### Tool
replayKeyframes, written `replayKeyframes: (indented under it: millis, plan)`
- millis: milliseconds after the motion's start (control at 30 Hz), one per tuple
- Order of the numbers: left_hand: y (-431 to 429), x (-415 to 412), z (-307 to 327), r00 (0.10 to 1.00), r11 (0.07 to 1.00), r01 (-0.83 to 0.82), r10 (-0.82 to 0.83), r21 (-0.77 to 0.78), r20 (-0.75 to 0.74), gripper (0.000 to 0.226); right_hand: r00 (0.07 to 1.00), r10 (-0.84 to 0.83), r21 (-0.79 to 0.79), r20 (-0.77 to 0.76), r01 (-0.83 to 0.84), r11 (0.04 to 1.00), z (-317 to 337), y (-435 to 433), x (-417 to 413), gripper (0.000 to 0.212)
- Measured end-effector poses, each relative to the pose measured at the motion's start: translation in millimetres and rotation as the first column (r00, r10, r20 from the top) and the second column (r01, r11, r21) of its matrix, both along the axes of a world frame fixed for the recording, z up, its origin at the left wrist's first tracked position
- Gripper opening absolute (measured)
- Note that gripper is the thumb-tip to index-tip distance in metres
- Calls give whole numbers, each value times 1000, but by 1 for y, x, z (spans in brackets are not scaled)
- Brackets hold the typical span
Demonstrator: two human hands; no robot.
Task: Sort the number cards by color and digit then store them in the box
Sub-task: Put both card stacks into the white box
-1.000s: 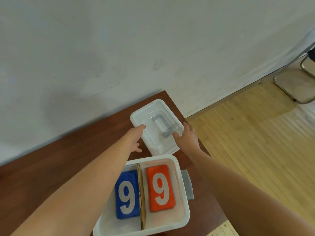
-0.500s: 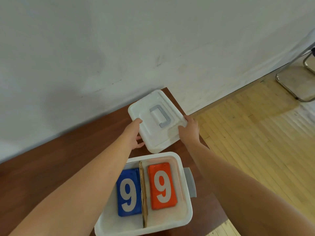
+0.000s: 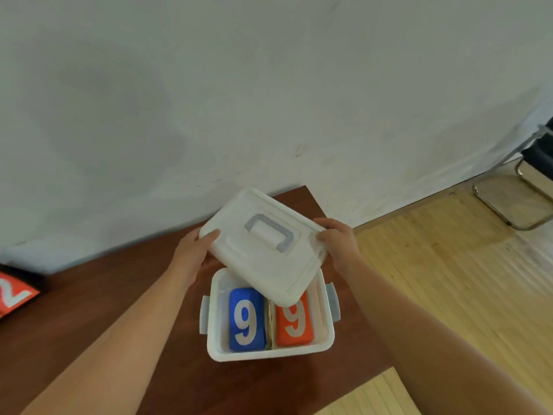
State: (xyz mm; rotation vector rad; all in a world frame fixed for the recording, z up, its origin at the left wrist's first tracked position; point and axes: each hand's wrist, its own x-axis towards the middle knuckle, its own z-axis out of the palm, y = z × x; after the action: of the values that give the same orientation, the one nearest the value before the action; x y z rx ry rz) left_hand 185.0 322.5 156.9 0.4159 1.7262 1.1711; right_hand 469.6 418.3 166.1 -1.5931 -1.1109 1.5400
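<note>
A white plastic box (image 3: 269, 353) stands on the brown table. Inside, a blue card (image 3: 247, 320) marked 9 lies on the left and an orange card (image 3: 294, 324) marked 9 on the right, with a cardboard divider (image 3: 270, 324) between them. The white lid (image 3: 263, 245) with a grey handle hangs tilted over the box's far edge and covers the top of the orange card. My left hand (image 3: 193, 254) grips the lid's left edge. My right hand (image 3: 338, 242) grips its right edge.
An orange card (image 3: 12, 295) with a white 2 lies at the table's far left edge of view. The table (image 3: 104, 310) ends just right of the box, over a wooden floor. A metal chair frame (image 3: 520, 187) stands at the far right by the wall.
Both hands have lifted the lid off the table and brought it towards me, so it now overlaps the far end of the box.
</note>
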Motion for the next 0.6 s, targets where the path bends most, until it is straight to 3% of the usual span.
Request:
replayKeyframes:
  millis: [100,200,300,367,467,600]
  plan:
    - [-41,-1,-6,997,992,52,-58,-117,-54,23,994,-101,-45,46,103,994,-10,-23,8,26]
    - [-78,9,-18,999,986,6,-1,-167,33,31,987,-163,-102,5,162,981,-21,-50,13,25]
    - [-109,25,-29,999,978,22,-15,-209,37,29,993,-67,-23,93,69,997,-27,-79,18,20]
    - [-123,34,-33,980,956,121,-159,-267,-124,31,978,22,52,207,-34,998,-28,-92,18,29]
    - [-137,38,-34,752,860,252,-463,-444,-470,37,929,47,124,366,-99,987,-33,-101,17,47]
    - [-144,34,-42,489,747,274,-651,-606,-581,42,872,54,127,486,-132,983,-45,-106,16,33]
